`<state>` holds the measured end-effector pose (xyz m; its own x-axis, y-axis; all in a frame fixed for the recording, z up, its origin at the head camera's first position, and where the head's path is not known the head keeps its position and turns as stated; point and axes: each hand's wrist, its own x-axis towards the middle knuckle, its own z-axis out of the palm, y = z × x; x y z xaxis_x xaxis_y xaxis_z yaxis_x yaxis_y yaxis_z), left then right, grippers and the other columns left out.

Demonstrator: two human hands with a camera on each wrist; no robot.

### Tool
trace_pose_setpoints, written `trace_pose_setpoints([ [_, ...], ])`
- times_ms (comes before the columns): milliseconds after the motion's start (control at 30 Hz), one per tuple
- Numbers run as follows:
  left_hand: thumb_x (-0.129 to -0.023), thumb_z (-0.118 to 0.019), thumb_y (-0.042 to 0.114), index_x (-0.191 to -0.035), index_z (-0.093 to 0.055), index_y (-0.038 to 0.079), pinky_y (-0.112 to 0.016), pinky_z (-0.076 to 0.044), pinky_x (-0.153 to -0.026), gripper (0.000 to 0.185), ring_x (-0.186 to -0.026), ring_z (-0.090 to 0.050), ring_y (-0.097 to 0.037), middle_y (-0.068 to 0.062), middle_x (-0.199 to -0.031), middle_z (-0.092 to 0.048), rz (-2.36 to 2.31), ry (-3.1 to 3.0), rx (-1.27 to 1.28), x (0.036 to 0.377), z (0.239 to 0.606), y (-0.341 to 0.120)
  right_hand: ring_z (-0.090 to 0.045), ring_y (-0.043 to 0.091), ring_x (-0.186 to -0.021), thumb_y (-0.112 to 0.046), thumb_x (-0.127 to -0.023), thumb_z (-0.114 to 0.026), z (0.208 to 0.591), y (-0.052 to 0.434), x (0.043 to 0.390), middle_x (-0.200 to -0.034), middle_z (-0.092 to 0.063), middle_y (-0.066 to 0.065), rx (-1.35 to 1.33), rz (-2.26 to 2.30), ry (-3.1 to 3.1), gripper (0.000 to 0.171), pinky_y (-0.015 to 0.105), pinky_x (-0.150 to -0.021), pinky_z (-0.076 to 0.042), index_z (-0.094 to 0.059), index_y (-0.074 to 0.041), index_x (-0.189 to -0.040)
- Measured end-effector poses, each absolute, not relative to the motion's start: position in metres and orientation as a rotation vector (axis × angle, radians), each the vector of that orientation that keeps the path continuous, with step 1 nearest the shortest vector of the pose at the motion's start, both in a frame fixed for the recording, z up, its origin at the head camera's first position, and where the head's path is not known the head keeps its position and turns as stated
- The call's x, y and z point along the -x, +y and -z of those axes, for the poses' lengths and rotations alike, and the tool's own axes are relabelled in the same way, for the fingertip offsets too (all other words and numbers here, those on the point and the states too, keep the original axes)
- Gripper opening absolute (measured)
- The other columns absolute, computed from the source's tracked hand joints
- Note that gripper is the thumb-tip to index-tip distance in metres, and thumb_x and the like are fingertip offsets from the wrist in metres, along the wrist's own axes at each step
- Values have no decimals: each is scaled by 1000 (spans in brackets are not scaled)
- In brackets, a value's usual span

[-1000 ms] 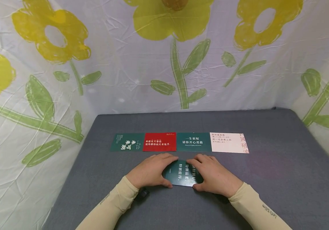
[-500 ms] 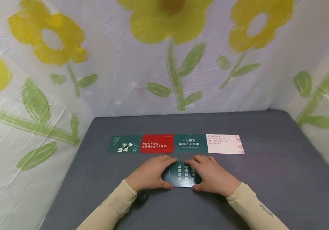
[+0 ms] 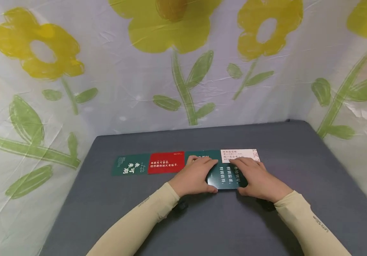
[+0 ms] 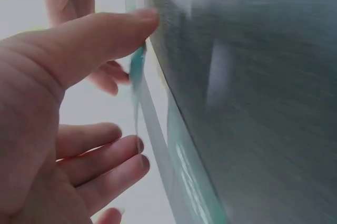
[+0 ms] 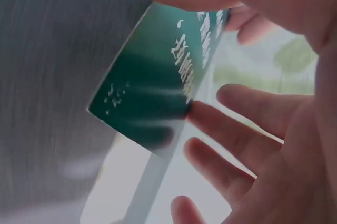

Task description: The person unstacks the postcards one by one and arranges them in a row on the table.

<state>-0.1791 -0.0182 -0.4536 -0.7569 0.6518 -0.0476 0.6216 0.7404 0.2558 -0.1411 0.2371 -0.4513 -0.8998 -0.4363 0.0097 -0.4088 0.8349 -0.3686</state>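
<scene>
A dark green postcard [image 3: 225, 181] with white Chinese lettering is held between both hands in the head view. My left hand [image 3: 193, 176] grips its left end, thumb at the near edge and fingers toward the far edge. My right hand [image 3: 259, 177] grips the right end in the same way. The right wrist view shows the card [image 5: 142, 87] raised off the table and tilted. Seen from the left wrist, the card [image 4: 138, 68] is nearly edge-on beside the thumb. In the head view it overlaps a pale pink card [image 3: 239, 153] and part of another green card [image 3: 213, 153].
These two cards end a row on the grey table [image 3: 106, 213]; a red card [image 3: 166, 162] and a green card [image 3: 130, 165] lie to their left, side by side. A white cloth with yellow flowers [image 3: 138, 113] hangs behind the table and along both sides.
Both hands have carried the green postcard to the right and away from the body, from the near side of the row to over its right-hand cards. The head view has shifted slightly.
</scene>
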Motion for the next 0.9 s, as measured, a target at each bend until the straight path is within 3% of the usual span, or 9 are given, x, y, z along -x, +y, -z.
trace_pose_setpoints([
  [133, -87, -84, 58, -161, -51, 16, -51, -32, -121, 92, -138, -58, -15, 0, -153, -61, -325, 2806, -1098, 199, 451, 22, -41, 48, -151, -16, -80, -91, 444, 269, 152, -161, -49, 24, 558, 538, 2930, 94, 76, -114, -32, -45, -5, -161],
  [533, -86, -84, 65, -166, -44, 20, -43, -34, -113, 99, -143, -55, -11, 5, -158, -57, -317, 2787, -1099, 248, 456, 100, -35, 55, -146, -16, -82, -89, 439, 331, 189, -167, -38, 27, 368, 480, 2883, 99, 80, -103, -30, -37, -6, -166],
  [900, -84, -83, 68, -164, -47, 25, -40, -35, -114, 98, -143, -56, -9, 8, -160, -56, -285, 2780, -1057, 252, 461, 137, -33, 57, -146, -13, -80, -88, 448, 358, 196, -167, -36, 29, 298, 470, 2842, 102, 81, -100, -32, -35, -6, -167],
])
